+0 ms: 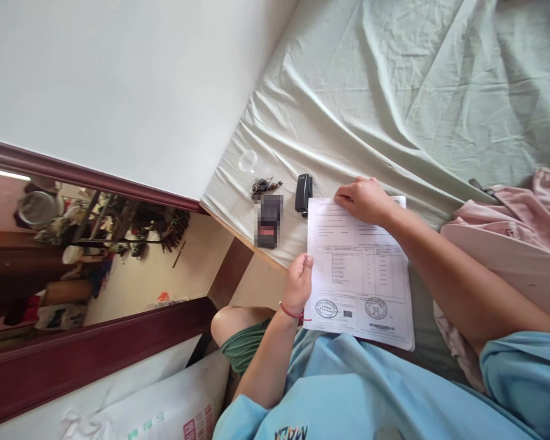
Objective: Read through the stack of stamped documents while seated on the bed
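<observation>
One rect. paper stack (357,269) over wrinkled cloth (394,122); L hand (299,284) pinching edge, R hand (365,198) atop, grip unclr.

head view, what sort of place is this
Probably a room in a home, perhaps a bedroom: a creased pale green sheet covers a wide surface, crumpled pink cloth lies at the right, and a white sack stands at the lower left.

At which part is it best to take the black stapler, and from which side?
Probably grip the black stapler across its slim middle, from above and the left: the body is elongated, and the stack of papers lies close at its near right end.
</observation>
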Demonstrator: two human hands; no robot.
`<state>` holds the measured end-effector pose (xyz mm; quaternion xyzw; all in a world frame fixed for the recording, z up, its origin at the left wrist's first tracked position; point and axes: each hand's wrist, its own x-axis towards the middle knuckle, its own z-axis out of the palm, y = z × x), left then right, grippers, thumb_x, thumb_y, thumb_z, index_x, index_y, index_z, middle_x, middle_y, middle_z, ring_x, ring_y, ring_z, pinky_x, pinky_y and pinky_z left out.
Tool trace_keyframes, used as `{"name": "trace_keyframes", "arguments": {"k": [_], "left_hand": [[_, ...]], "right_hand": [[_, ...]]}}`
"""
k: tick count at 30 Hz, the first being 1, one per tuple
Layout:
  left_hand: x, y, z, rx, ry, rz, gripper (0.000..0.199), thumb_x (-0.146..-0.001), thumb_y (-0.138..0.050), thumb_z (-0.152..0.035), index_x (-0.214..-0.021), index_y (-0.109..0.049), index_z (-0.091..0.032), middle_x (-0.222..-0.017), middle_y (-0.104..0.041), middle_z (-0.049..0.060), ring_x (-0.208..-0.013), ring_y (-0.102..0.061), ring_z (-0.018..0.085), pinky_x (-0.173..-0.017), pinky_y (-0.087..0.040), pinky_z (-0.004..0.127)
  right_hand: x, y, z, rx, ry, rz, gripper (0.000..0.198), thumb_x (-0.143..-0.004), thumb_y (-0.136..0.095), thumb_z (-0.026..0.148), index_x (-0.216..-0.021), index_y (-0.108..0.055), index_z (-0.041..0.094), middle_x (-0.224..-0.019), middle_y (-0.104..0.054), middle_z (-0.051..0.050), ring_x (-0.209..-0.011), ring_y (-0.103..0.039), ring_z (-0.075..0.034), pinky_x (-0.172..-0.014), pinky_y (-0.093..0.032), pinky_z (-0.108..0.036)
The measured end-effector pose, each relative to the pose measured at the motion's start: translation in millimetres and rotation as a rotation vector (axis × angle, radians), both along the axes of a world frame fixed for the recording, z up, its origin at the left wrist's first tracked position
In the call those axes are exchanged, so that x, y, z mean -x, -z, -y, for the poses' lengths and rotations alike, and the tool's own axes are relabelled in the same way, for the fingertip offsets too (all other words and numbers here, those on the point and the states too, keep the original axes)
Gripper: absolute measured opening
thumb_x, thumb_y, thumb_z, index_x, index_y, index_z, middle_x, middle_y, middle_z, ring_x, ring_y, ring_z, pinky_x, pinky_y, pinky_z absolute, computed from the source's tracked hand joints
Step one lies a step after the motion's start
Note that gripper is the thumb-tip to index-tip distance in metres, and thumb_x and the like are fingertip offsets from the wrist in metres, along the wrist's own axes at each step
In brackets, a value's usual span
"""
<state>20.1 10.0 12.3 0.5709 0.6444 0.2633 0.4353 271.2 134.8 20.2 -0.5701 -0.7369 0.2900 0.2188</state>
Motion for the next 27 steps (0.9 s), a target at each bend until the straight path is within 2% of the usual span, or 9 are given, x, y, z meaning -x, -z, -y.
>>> {"name": "trace_keyframes", "arguments": {"k": [5, 13, 23, 27], "left_hand": [[11.1, -5.4, -6.4, 0.186, -0.105, 0.192, 0.056, -0.083, -0.072, -0.073, -0.087, -0.069, -0.017, -0.084, -0.073, 0.004, -0.076, -0.066, 0.019, -0.072, -0.052, 0.030], [20.4, -9.2, 10.1, 0.368, -0.287, 0.353, 0.056, -0.069, -0.088, -0.066, -0.088, -0.069, -0.016, -0.082, -0.075, 0.003, -0.074, -0.069, 0.019, -0.074, -0.054, 0.030], [25.1, -16.5, -2.9, 0.426, -0.328, 0.392, 0.060, -0.059, -0.094, -0.064, -0.086, -0.069, -0.016, -0.078, -0.076, 0.004, -0.072, -0.073, 0.021, -0.074, -0.057, 0.032], [22.7, -16.5, -6.1, 0.423, -0.298, 0.385, 0.058, -0.062, -0.092, -0.064, -0.088, -0.072, -0.016, -0.081, -0.078, 0.006, -0.076, -0.075, 0.024, -0.077, -0.059, 0.035]], "right_hand": [[-3.2, 4.3, -2.2, 0.073, -0.014, 0.115, 0.032, -0.099, -0.047, 0.028, -0.092, -0.077, 0.021, -0.090, -0.077, -0.007, -0.105, -0.056, -0.029, -0.095, -0.035, -0.045], [5.7, 4.5, 0.9, 0.064, -0.071, 0.154, 0.035, -0.100, -0.047, 0.028, -0.092, -0.080, 0.021, -0.087, -0.075, -0.009, -0.107, -0.053, -0.030, -0.096, -0.033, -0.045], [1.9, 7.2, -0.1, 0.022, -0.038, 0.173, 0.033, -0.099, -0.051, 0.032, -0.100, -0.082, 0.020, -0.094, -0.078, -0.010, -0.110, -0.055, -0.032, -0.098, -0.034, -0.047], [-2.6, 10.8, -2.7, 0.037, -0.008, 0.158, 0.032, -0.098, -0.052, 0.032, -0.100, -0.082, 0.021, -0.093, -0.079, -0.009, -0.109, -0.055, -0.032, -0.098, -0.036, -0.047]]}}
